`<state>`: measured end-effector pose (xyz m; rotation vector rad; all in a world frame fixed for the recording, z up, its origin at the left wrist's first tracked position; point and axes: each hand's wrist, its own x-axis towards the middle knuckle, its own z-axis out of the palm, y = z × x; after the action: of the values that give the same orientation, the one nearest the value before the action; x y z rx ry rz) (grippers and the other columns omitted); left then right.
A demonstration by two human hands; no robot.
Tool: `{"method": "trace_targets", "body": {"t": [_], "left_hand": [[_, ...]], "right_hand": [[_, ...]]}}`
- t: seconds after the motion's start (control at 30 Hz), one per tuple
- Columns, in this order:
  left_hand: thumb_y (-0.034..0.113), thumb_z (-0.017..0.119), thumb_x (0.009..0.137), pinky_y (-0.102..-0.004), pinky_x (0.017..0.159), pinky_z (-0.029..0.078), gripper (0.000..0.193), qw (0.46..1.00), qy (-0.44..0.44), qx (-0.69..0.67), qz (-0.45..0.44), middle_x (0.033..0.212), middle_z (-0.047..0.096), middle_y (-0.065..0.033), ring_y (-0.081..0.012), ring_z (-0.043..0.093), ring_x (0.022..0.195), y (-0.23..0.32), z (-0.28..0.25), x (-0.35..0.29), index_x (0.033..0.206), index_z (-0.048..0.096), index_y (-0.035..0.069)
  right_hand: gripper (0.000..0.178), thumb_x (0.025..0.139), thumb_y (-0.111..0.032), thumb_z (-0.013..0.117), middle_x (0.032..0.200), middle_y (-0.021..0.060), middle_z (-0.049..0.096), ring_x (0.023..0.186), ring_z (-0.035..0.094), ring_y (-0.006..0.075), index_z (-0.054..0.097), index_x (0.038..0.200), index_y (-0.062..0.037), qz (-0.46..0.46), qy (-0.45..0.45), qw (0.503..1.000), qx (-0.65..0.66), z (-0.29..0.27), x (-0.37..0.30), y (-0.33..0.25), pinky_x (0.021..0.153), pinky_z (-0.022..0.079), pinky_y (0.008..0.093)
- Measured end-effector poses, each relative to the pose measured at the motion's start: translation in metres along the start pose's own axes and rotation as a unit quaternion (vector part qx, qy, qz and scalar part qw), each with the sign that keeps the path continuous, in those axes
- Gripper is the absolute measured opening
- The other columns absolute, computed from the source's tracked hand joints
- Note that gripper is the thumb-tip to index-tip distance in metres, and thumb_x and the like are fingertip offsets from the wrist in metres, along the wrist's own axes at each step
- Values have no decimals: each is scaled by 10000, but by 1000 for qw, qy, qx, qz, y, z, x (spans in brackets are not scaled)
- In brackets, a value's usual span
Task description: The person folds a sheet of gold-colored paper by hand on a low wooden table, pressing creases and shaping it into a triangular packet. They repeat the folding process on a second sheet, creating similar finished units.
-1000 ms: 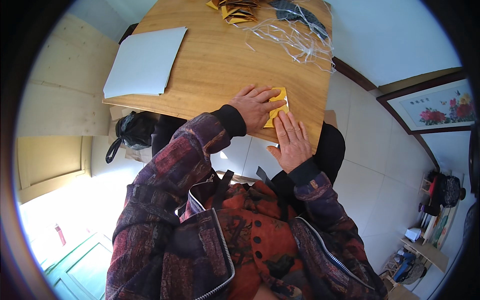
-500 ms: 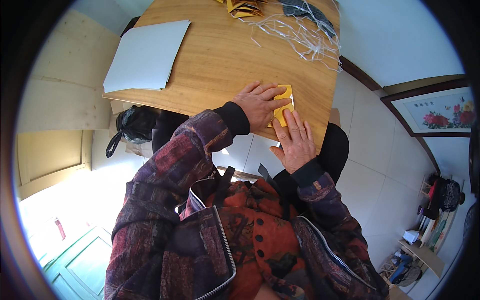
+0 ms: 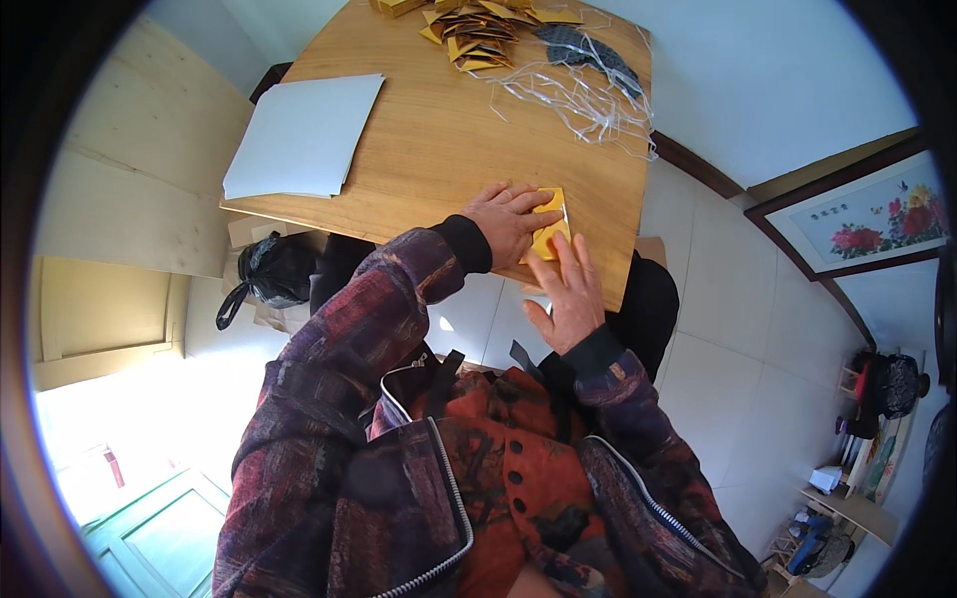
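A small yellow folded paper piece [image 3: 544,242] lies near the table's front right corner, with a white strip along its right edge. My left hand [image 3: 503,221] rests flat across its left part, fingers stretched out and covering some of it. My right hand [image 3: 571,299] is at the table's front edge, just below the paper. Its fingers are spread, and their tips are close to the paper's lower right edge; whether they touch it I cannot tell. Nothing is gripped in either hand.
A stack of white sheets [image 3: 304,137] lies at the table's left. Farther back are a pile of yellow folded pieces [image 3: 480,32], a tangle of clear-white strips [image 3: 598,112] and a dark grey curved piece [image 3: 590,55]. A black bag [image 3: 276,271] sits below the table's left side.
My right hand has drawn back toward me from the yellow paper. My left hand stays flat on it. The view has shifted, showing more of the table's far end.
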<state>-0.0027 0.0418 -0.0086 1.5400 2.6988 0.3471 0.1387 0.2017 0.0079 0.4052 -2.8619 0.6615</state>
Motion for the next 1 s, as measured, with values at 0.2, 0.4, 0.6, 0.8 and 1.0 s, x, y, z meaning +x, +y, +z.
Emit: {"method": "trace_targets", "body": {"t": [0.2,0.4,0.6,0.8,1.0], "left_hand": [[233,478,921,-462,1142,239,472,999,10,-36,-19,1483,400,-35,-256,332,1393,3,4,1,1393,478,247],[224,470,928,-462,1141,239,461,999,22,-24,-14,1480,403,-36,-269,331,1391,0,6,1,1389,484,245],[177,463,945,-469,1121,272,465,999,21,-42,-6,1468,409,-94,-317,345,1371,2,3,-1,1409,460,209],[164,465,941,-469,1121,266,470,999,28,-44,-4,1466,410,-95,-322,348,1364,4,-1,-2,1410,457,209],[167,467,941,-465,1128,257,472,999,16,-43,4,1470,406,-94,-320,330,1375,6,-9,-1,1408,465,236]], "right_hand": [[616,784,-166,705,1472,170,374,1363,355,354,490,1346,-36,22,48,999,12,2,-14,10,1087,309,524],[673,782,-231,724,1503,125,353,1396,321,308,464,1389,-100,5,1,997,-73,7,-11,6,1105,282,523],[737,788,-295,722,1541,113,291,1429,257,294,410,1437,-142,25,-21,995,-94,9,-11,2,1127,228,523],[750,785,-310,724,1546,116,279,1433,244,291,401,1443,-153,32,-31,994,-100,8,-10,0,1129,216,517],[753,780,-304,729,1539,126,286,1433,245,302,403,1440,-149,37,-36,994,-96,8,-9,-1,1127,210,527]]}}
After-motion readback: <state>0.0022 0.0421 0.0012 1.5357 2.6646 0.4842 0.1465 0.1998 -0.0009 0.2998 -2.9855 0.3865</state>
